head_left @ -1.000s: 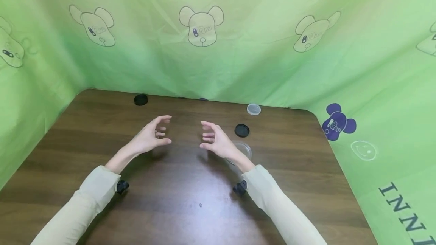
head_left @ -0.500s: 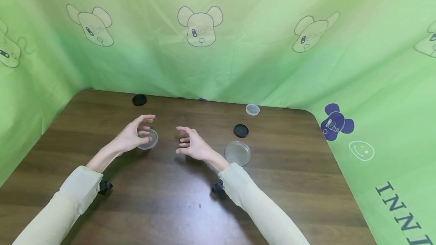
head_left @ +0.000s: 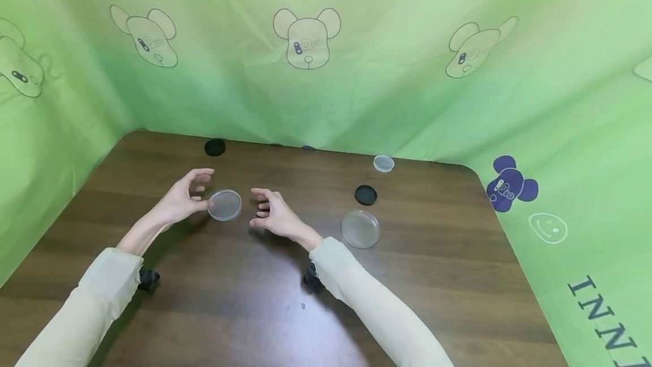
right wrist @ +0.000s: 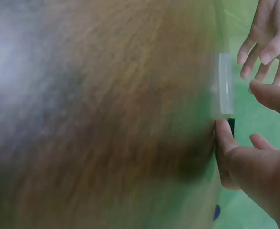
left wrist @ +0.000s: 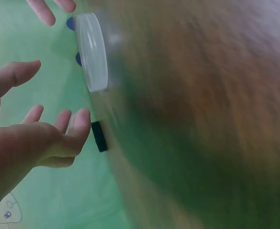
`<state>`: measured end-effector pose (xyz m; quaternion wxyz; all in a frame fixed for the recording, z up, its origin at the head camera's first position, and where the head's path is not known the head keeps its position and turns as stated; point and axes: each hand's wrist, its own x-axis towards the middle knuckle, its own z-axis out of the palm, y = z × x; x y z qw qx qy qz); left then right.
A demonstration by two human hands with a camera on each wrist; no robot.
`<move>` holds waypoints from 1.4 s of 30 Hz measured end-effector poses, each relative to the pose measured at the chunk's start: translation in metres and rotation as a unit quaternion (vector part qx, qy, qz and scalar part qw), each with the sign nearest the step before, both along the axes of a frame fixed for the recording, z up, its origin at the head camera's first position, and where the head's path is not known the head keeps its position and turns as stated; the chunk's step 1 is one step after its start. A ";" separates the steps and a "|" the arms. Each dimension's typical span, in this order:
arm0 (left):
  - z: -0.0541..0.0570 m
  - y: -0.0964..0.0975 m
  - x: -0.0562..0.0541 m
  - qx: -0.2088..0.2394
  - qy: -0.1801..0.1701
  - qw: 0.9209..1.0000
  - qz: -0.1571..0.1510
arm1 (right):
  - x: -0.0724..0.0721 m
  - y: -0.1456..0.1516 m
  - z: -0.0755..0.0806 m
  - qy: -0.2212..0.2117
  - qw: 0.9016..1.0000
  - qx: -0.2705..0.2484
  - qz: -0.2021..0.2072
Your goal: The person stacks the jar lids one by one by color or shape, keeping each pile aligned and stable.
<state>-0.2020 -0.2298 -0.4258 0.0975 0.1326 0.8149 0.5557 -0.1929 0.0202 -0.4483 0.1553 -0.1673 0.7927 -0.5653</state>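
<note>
A clear round lidded dish (head_left: pixel 224 205), shallow like a petri dish, lies flat on the brown table (head_left: pixel 244 321) between the two hands. Just left of it is the left hand (head_left: pixel 180 197), thumb and fingers spread apart and loosely curved, the thumb tip overlapping the dish's edge in the head view; contact cannot be told. To the dish's right hovers the right hand (head_left: pixel 277 214), curved the same way and holding nothing. Seen edge-on, the dish (left wrist: pixel 93 52) stands out in the left wrist view, and the dish (right wrist: pixel 223 86) also shows in the right wrist view.
A second clear dish (head_left: pixel 360 229) lies right of the right hand. Behind it are a black round lid (head_left: pixel 365 195) and a small translucent lid (head_left: pixel 384 163). Another black lid (head_left: pixel 215 147) sits at the back left edge. A green curtain (head_left: pixel 305 106) borders the table.
Both hands have moved left from the table's middle. The left dish, first hidden by the left hand, now shows between them; the right arm no longer covers the right dish.
</note>
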 end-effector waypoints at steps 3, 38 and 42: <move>-0.002 -0.004 0.001 0.002 -0.011 1.000 -0.006 | -0.003 -0.005 -0.002 -0.007 1.000 -0.008 -0.004; -0.021 0.003 -0.005 -0.031 -0.015 0.999 -0.042 | -0.018 -0.040 -0.005 -0.011 0.999 0.018 -0.036; -0.021 0.004 -0.006 -0.042 -0.009 0.998 -0.048 | -0.020 -0.042 -0.005 0.008 0.998 0.054 -0.029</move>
